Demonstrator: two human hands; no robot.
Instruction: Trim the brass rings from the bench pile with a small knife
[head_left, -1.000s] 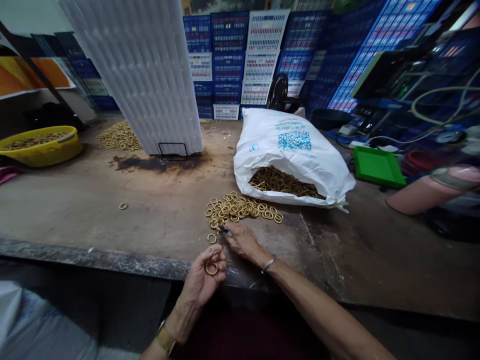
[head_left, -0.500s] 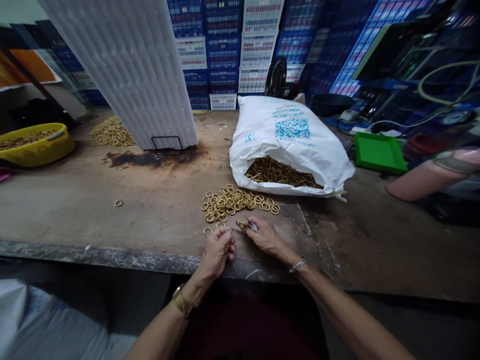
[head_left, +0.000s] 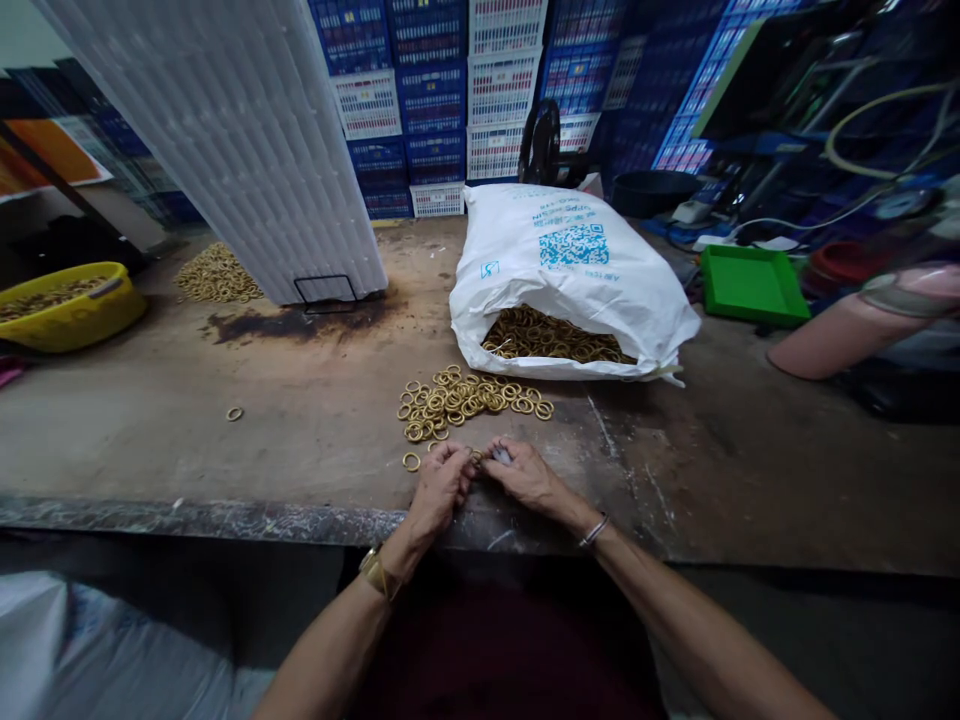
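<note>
My left hand [head_left: 442, 484] and my right hand [head_left: 528, 474] meet just above the table's front edge, fingers closed. Between their fingertips is a brass-coloured ring [head_left: 475, 456], pinched from both sides. A small pale object [head_left: 502, 456] shows at the right thumb and forefinger; its kind cannot be made out. Just beyond the hands lies a loose pile of similar rings [head_left: 469, 399], with a single ring [head_left: 411, 462] left of my left hand. Behind the pile, a white woven sack [head_left: 559, 285] lies on its side, its mouth facing me and full of rings.
On the wooden table [head_left: 315, 420], a lone ring [head_left: 235, 414] lies at left. Farther back are a corrugated translucent panel [head_left: 247, 150], another ring heap [head_left: 217, 275] and a yellow basin [head_left: 75, 310]. A green tray [head_left: 754, 285] and pink bottle [head_left: 855, 325] stand at right.
My hands have come together, and the ring in my right fingers now meets my left fingertips. The view has shifted slightly; the pile and sack look unchanged.
</note>
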